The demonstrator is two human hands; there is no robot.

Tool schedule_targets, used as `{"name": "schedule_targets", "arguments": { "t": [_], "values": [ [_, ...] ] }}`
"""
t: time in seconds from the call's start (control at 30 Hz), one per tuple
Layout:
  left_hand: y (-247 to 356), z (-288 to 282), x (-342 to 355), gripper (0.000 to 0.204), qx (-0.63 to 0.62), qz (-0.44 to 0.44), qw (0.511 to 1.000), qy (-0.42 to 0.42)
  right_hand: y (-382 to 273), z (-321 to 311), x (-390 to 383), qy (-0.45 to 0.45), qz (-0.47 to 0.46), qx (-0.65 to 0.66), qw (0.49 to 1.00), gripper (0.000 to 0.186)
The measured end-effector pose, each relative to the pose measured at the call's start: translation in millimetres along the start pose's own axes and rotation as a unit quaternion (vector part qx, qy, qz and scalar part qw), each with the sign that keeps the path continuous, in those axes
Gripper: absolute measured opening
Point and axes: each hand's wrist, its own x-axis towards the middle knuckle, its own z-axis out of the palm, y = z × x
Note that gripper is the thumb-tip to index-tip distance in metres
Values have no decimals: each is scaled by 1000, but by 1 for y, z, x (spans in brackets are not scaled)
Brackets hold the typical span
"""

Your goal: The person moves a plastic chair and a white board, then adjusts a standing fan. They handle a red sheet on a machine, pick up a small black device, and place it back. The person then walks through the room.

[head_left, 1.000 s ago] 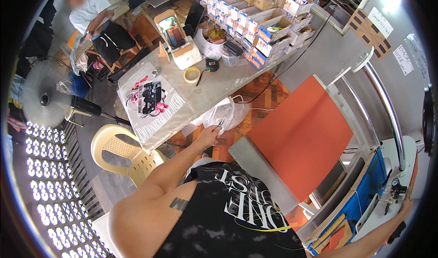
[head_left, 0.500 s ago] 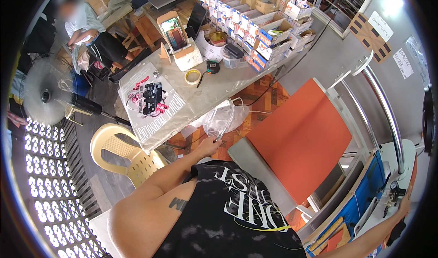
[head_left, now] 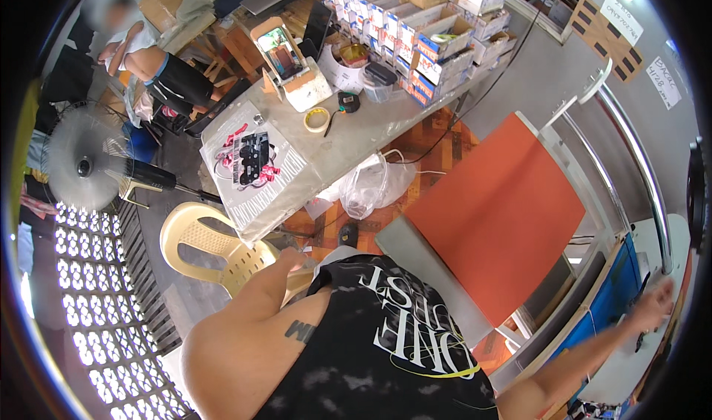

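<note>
My left hand [head_left: 291,259] is low beside my body, next to the cream plastic chair [head_left: 194,231]. Its fingers are mostly hidden, and nothing shows in it. My right arm reaches out to the far right. There my right hand [head_left: 653,306], its fingers curled and slightly blurred, is over a white machine top [head_left: 647,357]. Whether it grips anything is hard to make out. Small dark fittings are beside it, close to the foot of a bent chrome tube [head_left: 642,175]. A large flat orange panel [head_left: 498,212] with a grey edge lies between my body and the tube.
A long grey table [head_left: 311,156] ahead bears a black game controller [head_left: 254,158], a tape roll [head_left: 317,120], a tape measure [head_left: 347,102], a phone [head_left: 282,53] and stacked boxes [head_left: 415,49]. A plastic bag [head_left: 374,186] lies beneath. A fan [head_left: 83,166] spins left. A person [head_left: 152,64] stands behind it.
My left hand has drawn back toward my body, and the shiny slim thing it held is out of sight. My right hand has moved up the machine top, nearer the chrome tube's foot.
</note>
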Motion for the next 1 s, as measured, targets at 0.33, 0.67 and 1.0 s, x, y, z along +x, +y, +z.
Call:
{"name": "schedule_targets", "arguments": {
  "t": [0.33, 0.67, 1.0],
  "values": [
    [102, -27, -38, 51, -105, 213, 970, 52, -343, -22, -349, -371, -194, 494, 762, 21],
    [82, -40, 31, 49, -123, 264, 952, -98, -388, -28, -386, -413, -299, 222, 831, 60],
    [86, -76, 40, 39, -140, 265, 939, -170, -392, -30, -386, -409, -300, 207, 837, 59]
  ]
}}
